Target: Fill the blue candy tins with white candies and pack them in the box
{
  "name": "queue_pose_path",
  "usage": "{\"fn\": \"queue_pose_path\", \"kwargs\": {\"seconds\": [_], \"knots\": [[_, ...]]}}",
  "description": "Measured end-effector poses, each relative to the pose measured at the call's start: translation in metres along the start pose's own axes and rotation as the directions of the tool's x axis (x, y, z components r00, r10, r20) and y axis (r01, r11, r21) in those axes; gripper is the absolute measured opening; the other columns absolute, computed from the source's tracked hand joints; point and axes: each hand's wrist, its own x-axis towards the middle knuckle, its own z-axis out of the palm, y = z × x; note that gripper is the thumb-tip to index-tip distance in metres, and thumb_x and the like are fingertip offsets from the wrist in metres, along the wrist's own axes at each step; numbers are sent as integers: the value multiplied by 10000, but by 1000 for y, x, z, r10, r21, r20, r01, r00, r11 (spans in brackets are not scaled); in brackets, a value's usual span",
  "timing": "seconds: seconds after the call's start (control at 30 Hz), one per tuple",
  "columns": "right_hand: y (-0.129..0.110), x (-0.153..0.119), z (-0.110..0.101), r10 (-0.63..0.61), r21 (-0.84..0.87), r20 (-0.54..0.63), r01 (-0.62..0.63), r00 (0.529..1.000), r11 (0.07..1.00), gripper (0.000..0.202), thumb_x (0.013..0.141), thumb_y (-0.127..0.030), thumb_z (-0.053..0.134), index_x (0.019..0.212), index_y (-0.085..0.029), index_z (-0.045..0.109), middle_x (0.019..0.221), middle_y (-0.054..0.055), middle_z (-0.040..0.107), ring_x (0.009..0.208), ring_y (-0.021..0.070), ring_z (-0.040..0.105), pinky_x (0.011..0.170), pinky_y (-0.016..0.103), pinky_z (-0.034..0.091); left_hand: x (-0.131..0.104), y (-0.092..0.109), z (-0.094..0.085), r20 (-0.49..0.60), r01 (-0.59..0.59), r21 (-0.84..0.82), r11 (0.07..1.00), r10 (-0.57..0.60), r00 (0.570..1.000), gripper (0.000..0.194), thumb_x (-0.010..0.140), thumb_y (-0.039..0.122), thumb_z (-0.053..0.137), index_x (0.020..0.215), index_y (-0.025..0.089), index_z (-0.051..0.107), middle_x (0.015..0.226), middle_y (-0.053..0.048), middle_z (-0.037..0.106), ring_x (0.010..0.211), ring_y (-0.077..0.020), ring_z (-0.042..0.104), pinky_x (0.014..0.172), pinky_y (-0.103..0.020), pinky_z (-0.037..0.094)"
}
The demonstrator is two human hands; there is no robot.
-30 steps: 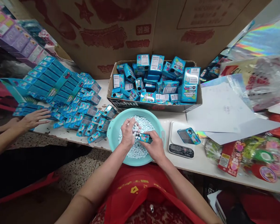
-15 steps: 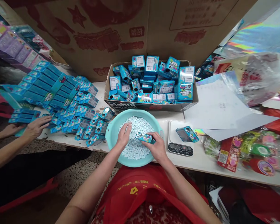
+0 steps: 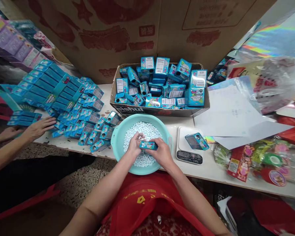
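Observation:
My right hand [image 3: 161,151] grips a small blue candy box [image 3: 147,145] from its right side, over a turquoise basin [image 3: 118,132]. White candies show at the box's left end. My left hand [image 3: 134,145] is cupped against that end, its fingers curled around a few white candies [image 3: 141,135]. Many more of these small candies [image 3: 147,161] lie loose in the basin beneath both hands.
Behind the basin stands a carton [image 3: 137,110] full of blue boxes. A scale [image 3: 189,156] at right bears another blue box [image 3: 197,141]. Stacked blue boxes [image 3: 88,116] cover the left side, where a co-worker's hand [image 3: 40,128] rests. Papers [image 3: 226,111] and packaged sweets lie right.
My left hand has risen from the candies and closed in on the box end, now with candies in its fingers. The held box has shifted slightly left.

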Motion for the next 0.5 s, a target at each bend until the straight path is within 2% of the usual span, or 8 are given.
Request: {"fn": "queue_pose_path", "kwargs": {"seconds": [0.17, 0.23, 0.3, 0.4, 0.5], "knots": [[10, -16, -18, 30, 310, -76, -5, 997, 951, 342, 584, -320, 795, 879, -208, 664, 861, 16, 617, 830, 200, 604, 776, 333, 485, 2, 7, -3, 66, 63, 128, 990, -72, 995, 263, 864, 345, 515, 684, 154, 507, 443, 56, 372, 347, -72, 371, 358, -170, 288], [13, -27, -28, 60, 399, -112, -11, 992, 917, 377, 568, -362, 812, 879, -207, 667, 857, 17, 619, 821, 194, 604, 759, 323, 495, 3, 10, -3, 79, 41, 274, 961, -65, 995, 271, 839, 336, 553, 652, 149, 491, 456, 47, 397, 358, -56, 367, 353, -153, 244], [16, -41, -42, 94, 463, -152, -13, 984, 886, 395, 560, -368, 823, 887, -207, 672, 862, 20, 624, 819, 190, 607, 746, 312, 503, 3, 12, 1, 85, 26, 419, 908, -67, 994, 202, 768, 263, 631, 666, 127, 522, 523, 6, 499, 397, -52, 416, 364, -146, 248], [24, -68, -66, 176, 505, -252, -26, 951, 863, 374, 564, -331, 828, 885, -212, 679, 888, 26, 628, 832, 187, 614, 747, 307, 514, 3, 12, 19, 166, -45, 593, 804, -67, 984, 166, 654, 181, 698, 757, 109, 589, 599, -21, 570, 441, -62, 457, 393, -156, 282], [40, -101, -92, 281, 522, -374, -50, 884, 851, 348, 557, -290, 827, 863, -216, 679, 905, 27, 632, 842, 190, 622, 753, 310, 527, 1, 9, 53, 338, -193, 706, 682, -85, 937, 223, 609, 268, 718, 723, 122, 593, 671, -23, 583, 494, -68, 477, 428, -172, 289]]}}
